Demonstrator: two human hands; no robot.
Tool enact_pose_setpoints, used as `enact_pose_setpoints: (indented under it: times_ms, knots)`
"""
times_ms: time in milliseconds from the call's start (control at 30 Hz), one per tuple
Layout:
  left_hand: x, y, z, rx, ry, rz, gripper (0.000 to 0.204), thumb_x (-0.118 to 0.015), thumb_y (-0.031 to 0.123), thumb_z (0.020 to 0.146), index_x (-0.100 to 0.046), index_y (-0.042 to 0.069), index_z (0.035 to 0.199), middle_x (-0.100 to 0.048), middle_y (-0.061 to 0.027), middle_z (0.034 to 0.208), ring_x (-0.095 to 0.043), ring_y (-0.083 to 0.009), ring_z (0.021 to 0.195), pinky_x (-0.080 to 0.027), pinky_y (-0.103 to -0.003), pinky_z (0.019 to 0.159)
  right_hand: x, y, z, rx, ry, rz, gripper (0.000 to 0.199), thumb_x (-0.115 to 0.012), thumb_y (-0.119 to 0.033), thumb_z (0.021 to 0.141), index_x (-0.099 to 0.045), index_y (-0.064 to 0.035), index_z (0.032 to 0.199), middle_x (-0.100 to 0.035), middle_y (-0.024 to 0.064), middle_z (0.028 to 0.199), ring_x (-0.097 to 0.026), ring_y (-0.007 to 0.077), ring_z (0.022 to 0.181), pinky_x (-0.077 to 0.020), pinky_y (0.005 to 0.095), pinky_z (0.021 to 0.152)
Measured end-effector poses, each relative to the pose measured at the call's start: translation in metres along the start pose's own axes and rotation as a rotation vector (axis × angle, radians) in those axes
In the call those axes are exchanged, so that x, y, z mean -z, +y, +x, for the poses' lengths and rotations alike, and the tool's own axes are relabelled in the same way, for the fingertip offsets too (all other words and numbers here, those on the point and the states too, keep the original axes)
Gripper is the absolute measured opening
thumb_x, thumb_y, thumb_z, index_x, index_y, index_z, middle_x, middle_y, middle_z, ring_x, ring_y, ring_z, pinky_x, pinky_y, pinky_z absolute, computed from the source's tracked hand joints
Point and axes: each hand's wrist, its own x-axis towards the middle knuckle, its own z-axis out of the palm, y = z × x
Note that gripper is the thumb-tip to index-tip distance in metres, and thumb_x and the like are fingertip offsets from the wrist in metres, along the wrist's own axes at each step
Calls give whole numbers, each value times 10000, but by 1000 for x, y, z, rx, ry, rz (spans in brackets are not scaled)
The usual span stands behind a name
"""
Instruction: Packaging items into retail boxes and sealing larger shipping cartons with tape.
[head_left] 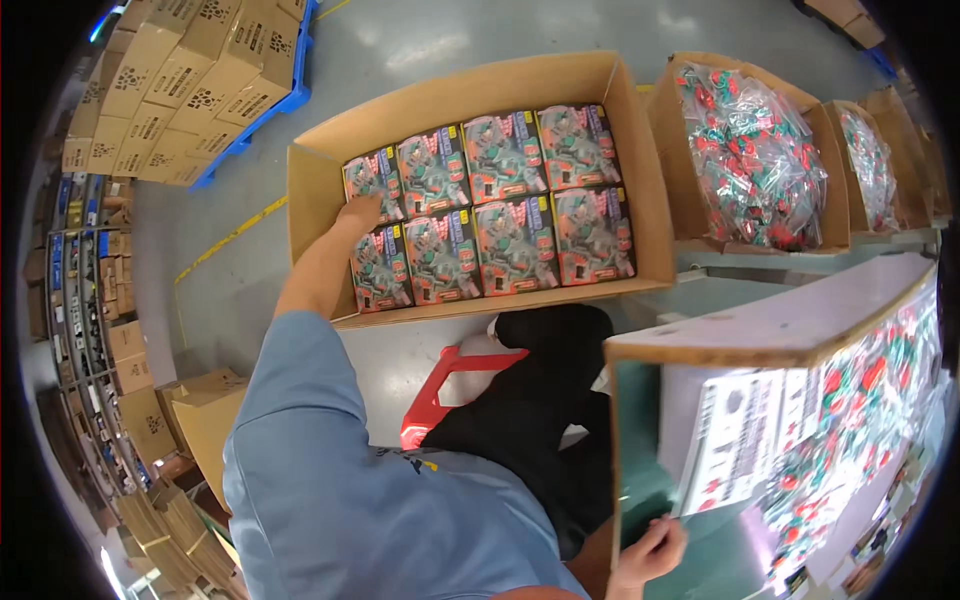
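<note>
My left hand [362,212] reaches into a large open carton [645,230]. Its fingers are closed at the near left edge of a dark illustrated box [370,180], in the far row's left end; the fingertips are partly hidden. Two rows of matching boxes [510,155] fill the carton, picture side up. My right hand [650,552] is low on the right, over the green surface of a worktable [640,440] by its near edge. Its fingers are curled together, and whatever they hold, if anything, is too small to make out.
Bagged red and green parts [745,150] fill a carton at the far right; more [850,430] lie on the worktable beside printed white sheets [740,430]. A red stool-like frame [430,395] stands by my legs. Stacked cartons [190,90] sit on a blue pallet, with shelving [90,330] leftward.
</note>
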Motion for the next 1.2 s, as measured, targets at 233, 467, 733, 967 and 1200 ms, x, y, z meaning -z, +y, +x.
enact_pose_setpoints:
  times_ms: [233,467,733,967,1200]
  knots:
    - [45,42,-126,105,17,-272,344,-482,288,1044,-615,30,1228,-669,-231,1116,-670,-393,948,-531,-463,843,15,-39,30,262,-248,129,69,-595,21,870,-638,-26,894,-575,119,781,-540,333,682,-411,431,642]
    - [160,139,-375,399,154,-790,382,-584,359,1012,-674,-4,1093,-664,-230,1092,-653,-380,993,-513,-436,875,29,-74,52,502,-470,204,128,-675,-24,825,-673,-66,947,-628,93,853,-570,326,792,-437,426,761]
    - [60,62,-468,437,-322,-1045,529,-557,513,968,-717,37,1137,-691,-213,1189,-639,-376,1142,-503,-453,971,3,-122,54,758,-589,245,92,-661,-107,889,-677,-52,961,-635,96,868,-584,287,794,-458,391,731]
    - [28,-29,-586,1168,104,-1338,499,-554,470,970,-722,21,1112,-740,-161,1029,-713,-325,951,-551,-426,875,-80,-182,109,545,-1154,595,240,-586,-213,1036,-661,4,1106,-662,106,995,-622,183,885,-519,328,759]
    - [-9,70,-714,1715,245,-1435,418,-601,395,956,-746,7,1014,-754,-151,945,-728,-276,814,-567,-416,820,-140,-427,92,836,-1575,285,261,-613,-209,1026,-648,14,1156,-675,118,1076,-643,175,951,-520,289,836]
